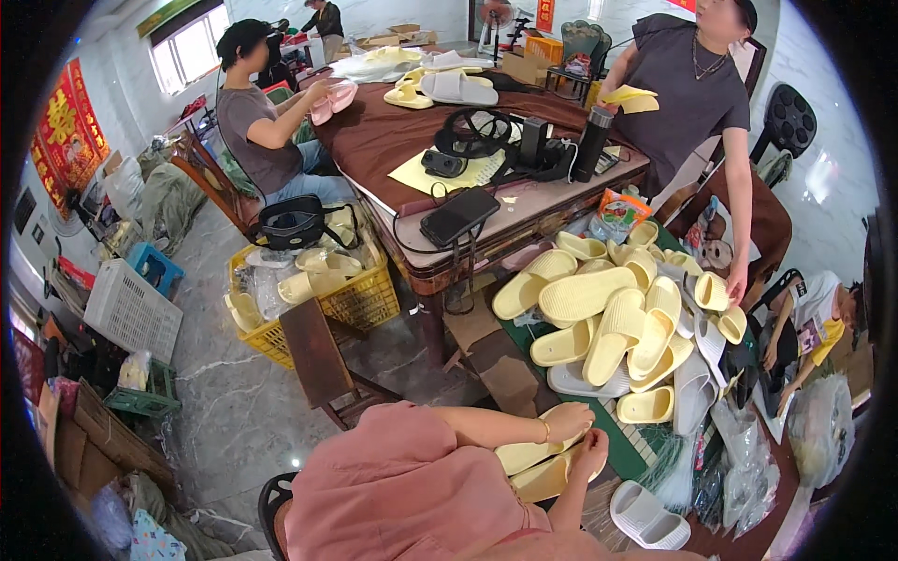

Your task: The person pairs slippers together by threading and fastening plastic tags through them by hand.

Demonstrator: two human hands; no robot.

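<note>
Two yellow slippers [526, 455]: side by side, directly under both hands.
Left hand [569, 423]: bent over the end of one slipper, fingers curled — cannot tell whether gripping or only resting.
Right hand [589, 453]: just beside the left, fingertips drawn in at the other slipper; cannot tell if clasping anything.
Loose grey slipper [648, 516]: one, near the right hand, to its right.
Slipper pile [617, 332]: heaped beyond both hands on a green mat [622, 453], blocking that side; more than ten yellow, several grey — exact count hidden by overlap.
Clear bags [744, 477]: well to the right of the hands.
Wooden seat [313, 351]: one, left of the hands.
Yellow crate [360, 301]: farther left, loaded with slippers.
Brown table [374, 154]: beyond the hands, bearing one black flask [591, 145].
Other people [253, 112]: four, all farther off; one reaching into the pile.
</note>
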